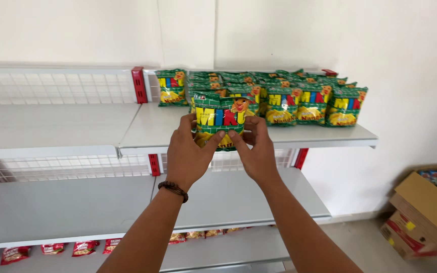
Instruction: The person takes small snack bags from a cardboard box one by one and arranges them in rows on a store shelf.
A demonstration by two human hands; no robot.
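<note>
- Here, the left hand (187, 151) and right hand (256, 150) both clamp their grip on one green snack packet (222, 117), thumbs pressed to its lower front edge.
- Just behind the grip, more green snack packets (299, 98) stand in rows (upright, fronts facing out) on the top shelf (147, 132).
- Far below the right grip, cardboard boxes (421, 217) sit on the floor.

Glossy plastic snack packet (222, 119), matt metal shelf (324, 134)

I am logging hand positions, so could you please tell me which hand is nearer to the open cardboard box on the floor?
The right hand is nearer. It grips the green snack packet on the side toward the cardboard box, which sits low at far right. The left hand grips the packet's opposite side, farther away.
</note>
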